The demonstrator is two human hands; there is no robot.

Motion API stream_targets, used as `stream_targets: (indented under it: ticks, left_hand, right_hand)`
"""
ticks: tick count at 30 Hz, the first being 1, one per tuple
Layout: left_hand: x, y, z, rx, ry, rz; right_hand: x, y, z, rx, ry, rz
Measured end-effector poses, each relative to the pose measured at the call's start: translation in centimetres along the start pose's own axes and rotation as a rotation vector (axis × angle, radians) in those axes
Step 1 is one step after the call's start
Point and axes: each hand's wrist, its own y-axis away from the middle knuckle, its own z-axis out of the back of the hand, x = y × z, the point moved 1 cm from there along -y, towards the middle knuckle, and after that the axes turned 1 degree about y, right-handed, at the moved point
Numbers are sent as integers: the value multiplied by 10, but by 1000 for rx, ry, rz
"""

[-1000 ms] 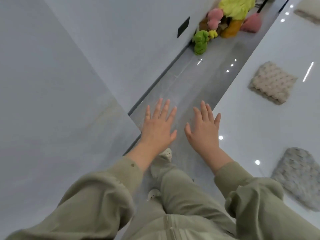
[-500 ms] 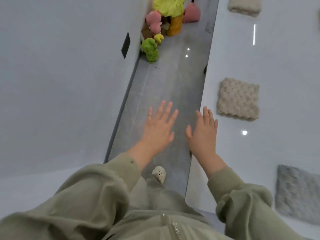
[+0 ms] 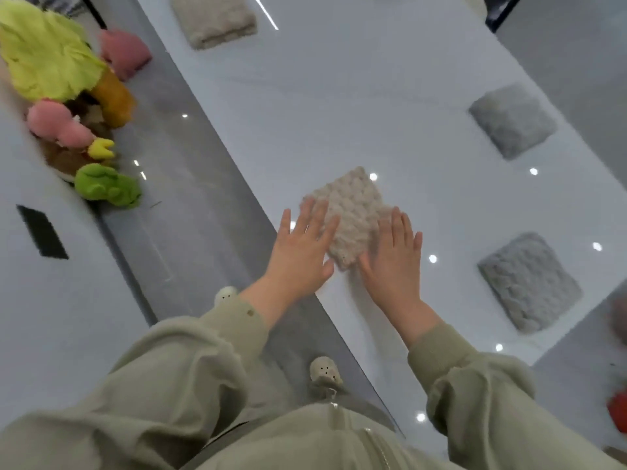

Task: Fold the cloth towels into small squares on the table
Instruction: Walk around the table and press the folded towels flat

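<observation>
Nearest us: our olive sleeves (image 3: 190, 378) and jacket zip, w/ two pale shoes (image 3: 325, 369) on the grey floor strip (image 3: 190, 205) below.

Our L hand (image 3: 302, 252) and R hand (image 3: 395, 262) reach over the edge of the glossy white table (image 3: 305, 96). Both are flat, fingers straight and spread, gripping nothing.

Between them lies a beige bumpy towel (image 3: 353, 212), folded to a small square and sitting corner-on near the table's edge. L fingers overlap its left side and R fingers run along its right side. We can't tell if either hand presses down.

To the R are two grey folded towels, one near (image 3: 529, 283) and one farther (image 3: 512, 120), well apart from each other and from the beige one. At the far end there's a plain beige folded towel (image 3: 213, 18).

Across the floor strip, by the wall, is a heap of plush toys: green (image 3: 107, 186), pink (image 3: 57, 125), yellow-green (image 3: 44, 56), etc.
</observation>
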Motion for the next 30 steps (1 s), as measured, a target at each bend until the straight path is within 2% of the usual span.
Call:
stream_targets:
  ticks: [3, 6, 10, 14, 23, 30]
  left_hand:
    - [28, -32, 10, 31, 47, -216]
    - [57, -59, 20, 45, 249, -361]
    - [78, -89, 26, 92, 600, -367]
    - [75, -110, 24, 227, 851, -243]
    - [57, -141, 17, 254, 944, -285]
    - [47, -141, 17, 338, 992, -321]
  right_hand:
    - [7, -6, 0, -37, -83, -178]
    - [21, -3, -1, -107, -217, -323]
    - [38, 6, -9, -194, -609, -631]
    - [46, 6, -21, -328, -913, -902]
    - [51, -20, -31, -521, -1039, -875]
    - [55, -34, -25, -562, -1056, -933]
